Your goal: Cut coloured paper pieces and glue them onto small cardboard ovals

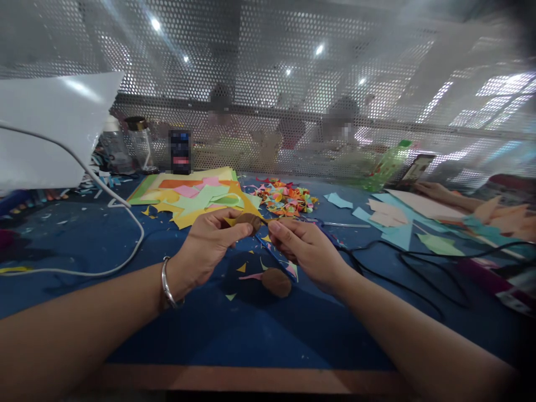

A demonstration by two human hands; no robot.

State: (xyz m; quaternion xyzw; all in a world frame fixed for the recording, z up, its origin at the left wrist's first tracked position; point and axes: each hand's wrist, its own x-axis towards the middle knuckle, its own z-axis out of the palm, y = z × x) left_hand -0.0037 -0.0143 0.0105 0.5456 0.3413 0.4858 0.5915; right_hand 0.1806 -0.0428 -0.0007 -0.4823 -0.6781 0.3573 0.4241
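Observation:
Above the blue table (234, 329), my left hand (207, 245) and my right hand (304, 245) meet at the middle. Both pinch a small brown paper piece (248, 221) between thumb and fingers. My left wrist wears a silver bangle (166, 285). Just below the hands, a second brown paper oval (276, 282) lies on the table among small coloured scraps (242, 268).
A stack of coloured paper sheets (196, 192) and a heap of small folded pieces (285, 198) lie behind the hands. A white cable (125, 206) runs at left, black cables (402, 262) at right. Another person's hand (435, 191) rests on paper at far right. Jars (140, 142) stand by the mesh screen.

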